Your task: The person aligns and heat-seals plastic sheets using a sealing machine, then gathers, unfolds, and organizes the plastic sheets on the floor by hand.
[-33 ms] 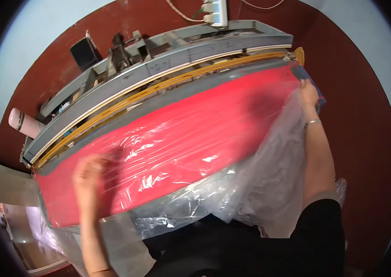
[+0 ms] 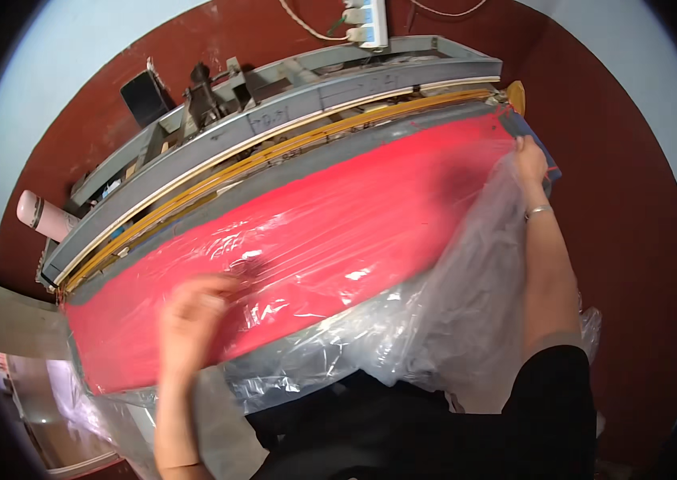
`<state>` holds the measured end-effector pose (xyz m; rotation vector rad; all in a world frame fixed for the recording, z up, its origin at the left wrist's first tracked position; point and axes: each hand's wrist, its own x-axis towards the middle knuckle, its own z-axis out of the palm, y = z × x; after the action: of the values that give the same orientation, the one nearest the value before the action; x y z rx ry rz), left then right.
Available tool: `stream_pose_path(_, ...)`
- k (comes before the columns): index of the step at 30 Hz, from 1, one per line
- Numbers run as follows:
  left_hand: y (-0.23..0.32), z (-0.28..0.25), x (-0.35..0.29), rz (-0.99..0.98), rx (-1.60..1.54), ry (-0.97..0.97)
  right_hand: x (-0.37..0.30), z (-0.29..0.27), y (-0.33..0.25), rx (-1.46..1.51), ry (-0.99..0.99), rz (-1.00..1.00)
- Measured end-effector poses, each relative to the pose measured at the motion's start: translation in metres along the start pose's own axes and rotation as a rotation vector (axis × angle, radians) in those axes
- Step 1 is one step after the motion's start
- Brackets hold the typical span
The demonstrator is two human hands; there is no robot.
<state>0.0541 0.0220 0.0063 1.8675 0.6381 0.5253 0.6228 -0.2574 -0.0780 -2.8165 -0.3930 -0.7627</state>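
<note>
A long red sheet (image 2: 330, 240) lies inside a clear plastic bag (image 2: 466, 320) on the bed of a long grey machine (image 2: 298, 104). My left hand (image 2: 188, 320) rests flat on the plastic over the red sheet's near left part and looks motion-blurred. My right hand (image 2: 530, 158), with a thin bracelet on its wrist, reaches to the sheet's far right end and pinches the plastic bag's edge there. Loose plastic bunches between my right forearm and the red sheet.
Behind the red sheet a yellow strip (image 2: 274, 156) runs along the grey machine. A white power strip (image 2: 366, 24) hangs at the top, a black box (image 2: 146, 96) sits at the back left, and a pale cylinder (image 2: 46, 216) sticks out at the left. The floor (image 2: 626, 160) is dark red.
</note>
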Motion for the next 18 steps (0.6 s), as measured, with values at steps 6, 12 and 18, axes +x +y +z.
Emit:
stream_pose_path(6,0.055,0.22,-0.02,0.143,-0.221,-0.65,-0.005,-0.009,-0.007,0.108,-0.036,0.023)
stream_pose_path(12,0.062,0.238,-0.043,0.255,-0.398,-1.198,-0.002,-0.015,-0.002,0.122,-0.07,0.027)
stream_pose_path(18,-0.021,0.229,-0.042,0.328,0.589,-0.064,-0.002,-0.013,-0.001,0.138,-0.106,0.042)
